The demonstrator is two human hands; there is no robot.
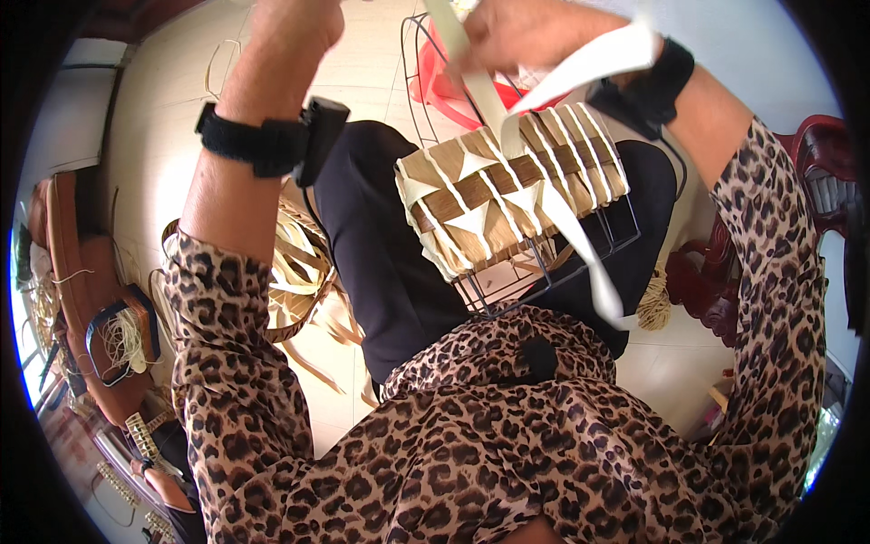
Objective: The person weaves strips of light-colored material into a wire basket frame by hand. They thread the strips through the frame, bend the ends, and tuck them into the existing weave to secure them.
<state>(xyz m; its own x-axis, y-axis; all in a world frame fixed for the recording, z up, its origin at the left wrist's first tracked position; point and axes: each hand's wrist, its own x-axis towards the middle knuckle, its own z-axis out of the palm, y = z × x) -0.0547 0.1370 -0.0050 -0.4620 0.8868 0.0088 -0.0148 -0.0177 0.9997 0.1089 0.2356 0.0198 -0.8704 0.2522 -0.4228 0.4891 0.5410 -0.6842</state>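
A wire-frame basket [621, 238] rests across my lap, its side covered with tan and brown flat strips [476, 189] bound by white cords. Folded cream points stand out on that side. From the weave a long pale flat strip [485, 95] rises past the upper edge. Another white length [580, 68] loops up toward my right wrist, and a loose end [594, 272] hangs over the near side. My right hand [521, 36], somewhat blurred, closes its fingers on the rising strip. Only the heel of my left hand [313, 23] shows at the top; its fingers are out of view.
A red plastic container [444, 95] stands on the tiled floor beyond the basket. Loose pale strips [304, 258] lie in a heap left of my leg. Dark red carved wooden furniture [711, 281] is on the right. At far left, a brown bench [109, 363] holds fibres.
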